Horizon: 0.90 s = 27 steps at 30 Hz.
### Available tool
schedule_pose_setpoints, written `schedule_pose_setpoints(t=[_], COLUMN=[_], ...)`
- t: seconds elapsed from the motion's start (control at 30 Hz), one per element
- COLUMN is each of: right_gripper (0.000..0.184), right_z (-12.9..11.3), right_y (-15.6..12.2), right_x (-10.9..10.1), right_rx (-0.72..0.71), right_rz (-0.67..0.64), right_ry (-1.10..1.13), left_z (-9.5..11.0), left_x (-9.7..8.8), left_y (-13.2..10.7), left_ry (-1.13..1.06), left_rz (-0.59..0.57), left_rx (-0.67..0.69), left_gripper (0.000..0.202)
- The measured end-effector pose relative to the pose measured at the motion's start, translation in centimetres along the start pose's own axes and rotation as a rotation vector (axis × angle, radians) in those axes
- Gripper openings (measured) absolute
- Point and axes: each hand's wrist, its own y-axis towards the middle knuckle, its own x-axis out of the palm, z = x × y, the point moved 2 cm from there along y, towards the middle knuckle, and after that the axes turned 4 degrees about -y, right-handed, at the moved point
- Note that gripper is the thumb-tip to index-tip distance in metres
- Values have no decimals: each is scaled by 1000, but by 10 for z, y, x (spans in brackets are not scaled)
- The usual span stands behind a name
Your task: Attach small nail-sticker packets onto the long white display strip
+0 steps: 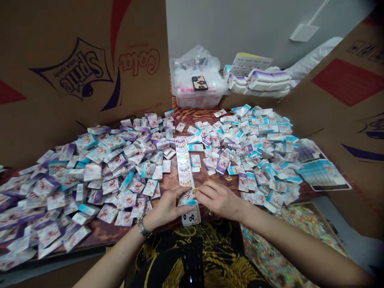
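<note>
My left hand, with a metal watch on its wrist, is closed around a small white and blue printed box near the table's front edge. The fingers of my right hand pinch a small yellow-orange piece at the right end of this box. Its kind is too small to make out. Below the box lies a clear and white sheet with black ring marks. A strip of colourful oval stickers runs away from me just beyond my hands.
Small printed boxes heap on the left, and more boxes on the right. Flat cartons lie far right. Below, a bin holds colourful wrapped pieces. A plastic tub carries a phone. Large cardboard boxes flank the table.
</note>
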Motion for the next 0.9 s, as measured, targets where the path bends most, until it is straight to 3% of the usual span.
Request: schedule_pose_setpoints(t=[0.17, 0.37, 0.47, 0.63, 0.9], right_gripper=[17, 17, 14, 14, 31], right_z=[-5, -7, -9, -13, -22], right_y=[6, 9, 7, 9, 13], right_x=[-3, 5, 15, 20, 13], right_rx=[103, 560, 695, 578, 300], right_rz=[-9, 212, 284, 263, 164], right_ry=[351, 625, 701, 706, 387], left_z=[4, 12, 11, 6, 8], left_x=[3, 12, 16, 19, 17], left_y=[-3, -5, -6, -9, -10], left_ry=[263, 343, 362, 415, 390], left_rz=[134, 275, 295, 305, 361], left_rx=[96, 125, 120, 157, 165], left_gripper=[40, 42, 47, 53, 53])
